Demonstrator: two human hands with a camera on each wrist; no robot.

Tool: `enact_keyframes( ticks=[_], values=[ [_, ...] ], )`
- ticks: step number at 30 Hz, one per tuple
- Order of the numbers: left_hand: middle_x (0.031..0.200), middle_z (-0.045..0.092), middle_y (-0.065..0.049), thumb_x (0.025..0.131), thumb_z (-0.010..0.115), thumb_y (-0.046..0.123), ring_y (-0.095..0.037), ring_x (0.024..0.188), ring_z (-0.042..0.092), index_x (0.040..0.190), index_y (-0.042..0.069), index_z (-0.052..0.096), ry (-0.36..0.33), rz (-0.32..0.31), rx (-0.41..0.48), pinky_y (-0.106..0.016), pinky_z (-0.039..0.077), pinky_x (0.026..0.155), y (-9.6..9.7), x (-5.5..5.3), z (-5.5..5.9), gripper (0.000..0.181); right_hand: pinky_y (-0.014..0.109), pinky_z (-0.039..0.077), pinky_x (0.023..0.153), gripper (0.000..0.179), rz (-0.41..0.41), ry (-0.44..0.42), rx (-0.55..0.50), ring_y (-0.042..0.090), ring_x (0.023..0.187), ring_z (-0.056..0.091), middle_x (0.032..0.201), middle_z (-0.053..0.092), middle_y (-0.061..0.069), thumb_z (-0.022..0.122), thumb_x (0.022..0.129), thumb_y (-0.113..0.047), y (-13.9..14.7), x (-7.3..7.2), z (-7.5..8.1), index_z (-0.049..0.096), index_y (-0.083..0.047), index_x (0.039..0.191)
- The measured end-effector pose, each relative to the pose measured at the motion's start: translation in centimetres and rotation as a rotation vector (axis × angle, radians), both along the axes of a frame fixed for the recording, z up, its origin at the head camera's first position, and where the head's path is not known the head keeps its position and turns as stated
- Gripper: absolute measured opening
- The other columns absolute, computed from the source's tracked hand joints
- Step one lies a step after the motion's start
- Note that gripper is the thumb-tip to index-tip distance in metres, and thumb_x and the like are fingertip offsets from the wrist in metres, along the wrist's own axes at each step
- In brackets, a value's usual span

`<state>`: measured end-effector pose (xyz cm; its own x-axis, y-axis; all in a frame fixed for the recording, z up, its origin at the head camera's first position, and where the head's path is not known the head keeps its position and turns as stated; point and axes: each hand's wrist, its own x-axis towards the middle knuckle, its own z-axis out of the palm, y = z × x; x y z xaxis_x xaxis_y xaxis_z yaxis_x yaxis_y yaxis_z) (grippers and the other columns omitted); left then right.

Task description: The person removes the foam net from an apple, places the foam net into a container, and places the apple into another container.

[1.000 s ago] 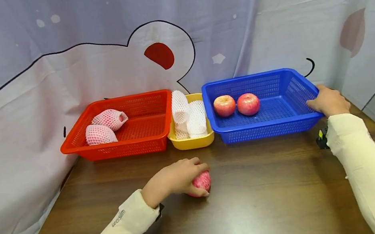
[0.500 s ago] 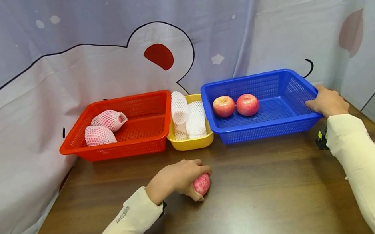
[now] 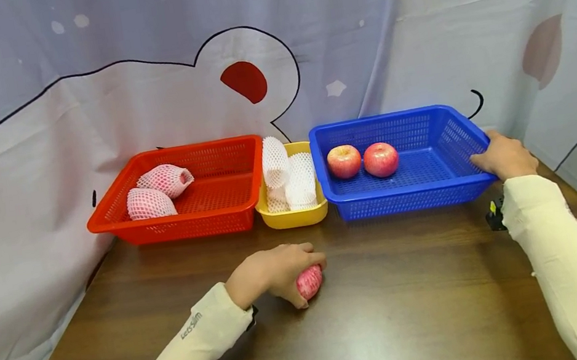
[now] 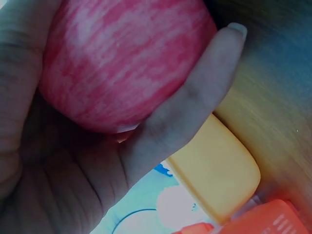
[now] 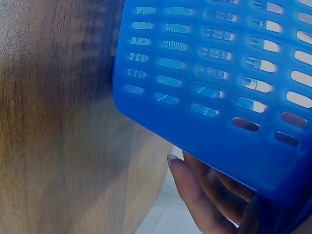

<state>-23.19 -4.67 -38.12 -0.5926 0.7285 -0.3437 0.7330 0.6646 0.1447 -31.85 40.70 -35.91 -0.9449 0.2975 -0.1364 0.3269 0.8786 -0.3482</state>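
Over the middle of the table, my left hand (image 3: pixel 278 273) holds an apple (image 3: pixel 309 282) between thumb and fingers. The left wrist view shows this apple (image 4: pixel 126 58) large and close, its skin streaked pink and red. My right hand (image 3: pixel 507 155) grips the right rim of the blue basket (image 3: pixel 407 189), in which two red-yellow apples (image 3: pixel 344 162) sit side by side at the left. Seen from the right wrist, fingers (image 5: pixel 195 195) show at the edge of the slotted basket wall (image 5: pixel 195 122).
Left of the blue basket, a small yellow basket (image 3: pixel 296 219) holds white foam net sleeves (image 3: pixel 300 181). A red basket (image 3: pixel 189 225) beside it contains two fruits in foam nets (image 3: pixel 151 203). A patterned curtain (image 3: pixel 143 108) hangs behind the wooden table (image 3: pixel 398 313).
The left thumb has slid toward the near left side of the apple, so more of the apple's front shows. The right hand stays on the blue basket's rim.
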Motion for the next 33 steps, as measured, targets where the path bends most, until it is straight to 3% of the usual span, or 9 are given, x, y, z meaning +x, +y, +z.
enact_keyframes(
  ticks=[12, 25, 33],
  values=[
    [0.121, 0.054, 0.002, 0.066, 0.091, 0.043, -0.019, 0.108, 0.058, 0.126, 0.028, 0.055, -0.023, -0.009, -0.031, -0.033, 0.052, 0.092, 0.4, -0.3, 0.5, 0.072, 0.072, 0.038, 0.093, 0.08, -0.005, 0.008, -0.003, 0.064, 0.123, 0.038, 0.14, 0.033, 0.047, 0.048, 0.098, -0.038, 0.0, 0.1, 0.3, 0.008, 0.0, 0.156],
    [0.119, 0.056, 0.002, 0.067, 0.086, 0.054, -0.015, 0.107, 0.058, 0.124, 0.025, 0.057, -0.057, -0.122, -0.026, -0.033, 0.051, 0.095, 0.0, -0.9, 0.1, 0.071, 0.072, 0.039, 0.09, 0.082, -0.006, -0.02, -0.011, 0.065, 0.121, 0.039, 0.141, 0.033, 0.045, 0.048, 0.096, -0.039, -0.3, 0.0, -0.4, 0.007, -0.004, 0.158],
    [0.118, 0.059, 0.003, 0.072, 0.083, 0.054, -0.012, 0.105, 0.058, 0.123, 0.022, 0.059, -0.063, -0.165, -0.029, -0.032, 0.052, 0.095, 0.4, -1.5, 0.7, 0.065, 0.073, 0.038, 0.093, 0.081, 0.001, 0.004, -0.005, 0.064, 0.123, 0.038, 0.14, 0.033, 0.046, 0.048, 0.097, -0.038, -0.1, 0.3, 0.3, 0.009, -0.001, 0.157]
  ],
)
